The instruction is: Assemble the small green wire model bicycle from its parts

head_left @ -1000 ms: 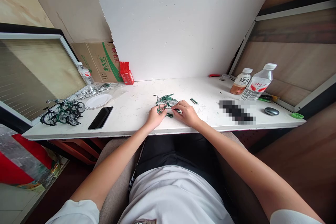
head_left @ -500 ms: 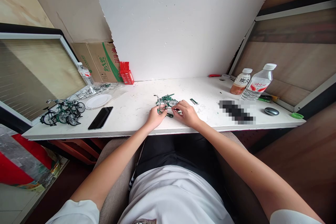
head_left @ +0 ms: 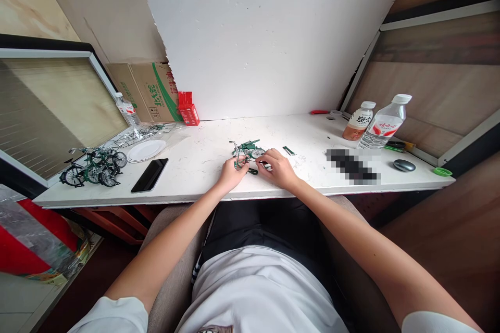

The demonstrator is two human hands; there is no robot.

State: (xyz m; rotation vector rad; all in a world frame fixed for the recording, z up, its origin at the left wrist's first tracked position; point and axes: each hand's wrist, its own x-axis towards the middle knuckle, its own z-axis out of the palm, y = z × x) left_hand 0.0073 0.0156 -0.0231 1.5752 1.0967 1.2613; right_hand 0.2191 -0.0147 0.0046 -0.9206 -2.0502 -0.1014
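Note:
Near the front edge of the white table, my left hand (head_left: 232,174) pinches a small green bicycle part (head_left: 239,162). My right hand (head_left: 278,167) is closed just to its right, its fingertips around a thin dark piece too small to name. Directly behind my fingers lie green model bicycle pieces (head_left: 250,145) with a spoked wheel. A small dark green piece (head_left: 253,171) rests on the table between my hands. Two thin green strips (head_left: 288,151) lie behind and to the right of my right hand.
Several model bicycles (head_left: 96,166) stand at the left, beside a phone (head_left: 150,175) and white plates (head_left: 147,150). A red box (head_left: 189,109) stands at the back. Two bottles (head_left: 385,124) (head_left: 359,121) and a mouse (head_left: 403,165) are at the right.

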